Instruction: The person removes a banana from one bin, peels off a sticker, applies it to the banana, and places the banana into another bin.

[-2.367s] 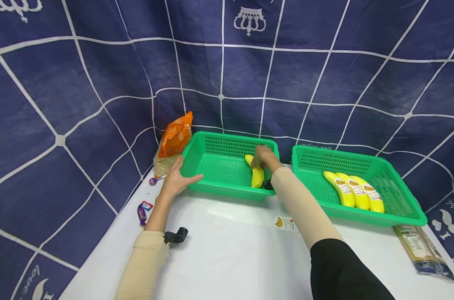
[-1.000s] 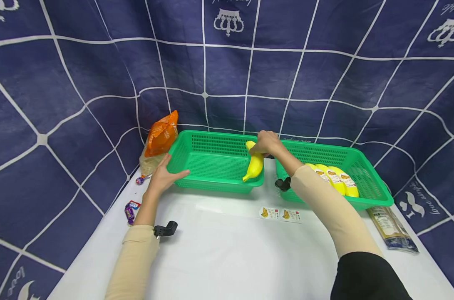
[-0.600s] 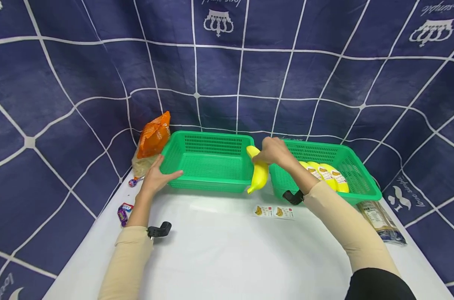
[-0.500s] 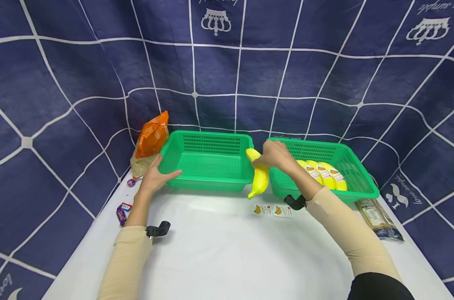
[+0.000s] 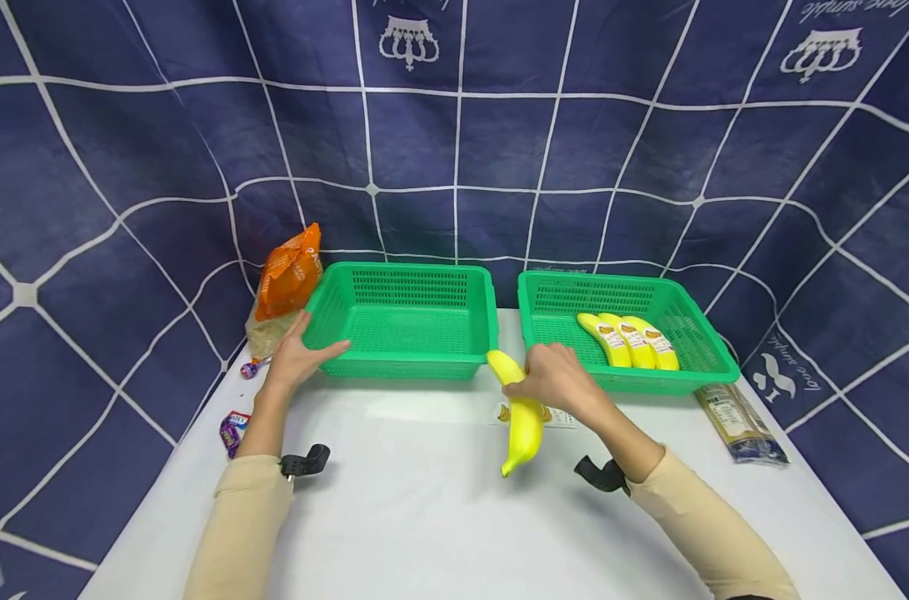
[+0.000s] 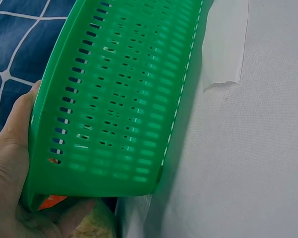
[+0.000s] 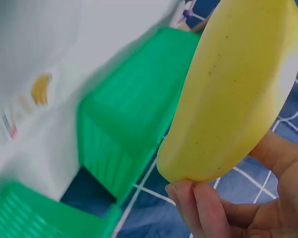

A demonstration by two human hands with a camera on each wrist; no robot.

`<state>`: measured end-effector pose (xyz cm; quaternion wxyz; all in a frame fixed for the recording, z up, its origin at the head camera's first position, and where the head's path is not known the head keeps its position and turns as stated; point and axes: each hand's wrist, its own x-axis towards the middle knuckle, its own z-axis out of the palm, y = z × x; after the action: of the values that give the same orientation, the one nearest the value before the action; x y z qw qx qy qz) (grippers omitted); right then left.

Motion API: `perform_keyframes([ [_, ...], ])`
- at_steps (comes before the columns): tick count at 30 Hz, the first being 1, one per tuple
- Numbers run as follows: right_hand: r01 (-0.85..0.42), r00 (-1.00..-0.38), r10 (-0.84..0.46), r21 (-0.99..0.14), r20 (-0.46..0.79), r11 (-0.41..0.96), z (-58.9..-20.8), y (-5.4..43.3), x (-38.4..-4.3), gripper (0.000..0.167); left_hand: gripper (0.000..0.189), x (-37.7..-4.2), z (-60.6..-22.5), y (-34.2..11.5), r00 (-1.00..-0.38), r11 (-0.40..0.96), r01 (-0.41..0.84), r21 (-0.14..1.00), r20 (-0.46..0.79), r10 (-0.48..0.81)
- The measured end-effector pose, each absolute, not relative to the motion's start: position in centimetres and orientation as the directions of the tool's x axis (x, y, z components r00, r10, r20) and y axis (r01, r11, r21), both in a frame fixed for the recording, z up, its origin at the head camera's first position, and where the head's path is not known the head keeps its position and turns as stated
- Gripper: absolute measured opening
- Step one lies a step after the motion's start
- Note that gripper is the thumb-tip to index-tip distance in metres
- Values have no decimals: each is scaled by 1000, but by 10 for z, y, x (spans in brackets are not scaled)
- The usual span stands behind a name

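Note:
In the head view my right hand grips a yellow banana over the white table, in front of the gap between two green baskets. The right wrist view shows fingertips and thumb pinching the banana near one end. My left hand holds the front left corner of the left green basket, whose inside is bare. In the left wrist view the thumb lies along the rim of that basket, with fingers bent around its end. A strip of banana stickers lies partly hidden behind the held banana.
Three bananas with stickers lie in the right green basket. An orange bag stands left of the left basket. A lollipop and purple-wrapped candy lie near my left forearm. A flat packet lies at the right.
My right hand has lifted the banana out of the left basket and carried it toward me over the table. My left hand stays at the basket's corner. The head view has turned right.

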<state>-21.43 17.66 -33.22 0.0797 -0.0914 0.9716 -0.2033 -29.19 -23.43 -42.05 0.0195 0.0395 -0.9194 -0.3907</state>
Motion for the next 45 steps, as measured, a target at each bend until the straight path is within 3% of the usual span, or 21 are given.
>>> perform_keyframes([
  [13,-93,-974,-178,-461,-144,882,-401,177,-178,52,117,-290,-425,-234,-996,688,-64,723,-5,-87],
  [19,-76,-971,-175,-486,-161,871,-419,180,-166,54,116,-289,-426,-236,-996,679,-71,731,-11,-93],
  [25,-56,-974,-158,-505,-161,861,-438,181,-159,46,115,-286,-426,-239,-995,676,-71,734,-7,-98],
  [34,-50,-976,-148,-502,-158,863,-444,182,-159,42,115,-287,-428,-239,-993,680,-65,730,22,-118],
  [45,-40,-975,-144,-500,-172,865,-441,186,-162,45,111,-280,-425,-227,-969,718,-13,696,168,-180],
])
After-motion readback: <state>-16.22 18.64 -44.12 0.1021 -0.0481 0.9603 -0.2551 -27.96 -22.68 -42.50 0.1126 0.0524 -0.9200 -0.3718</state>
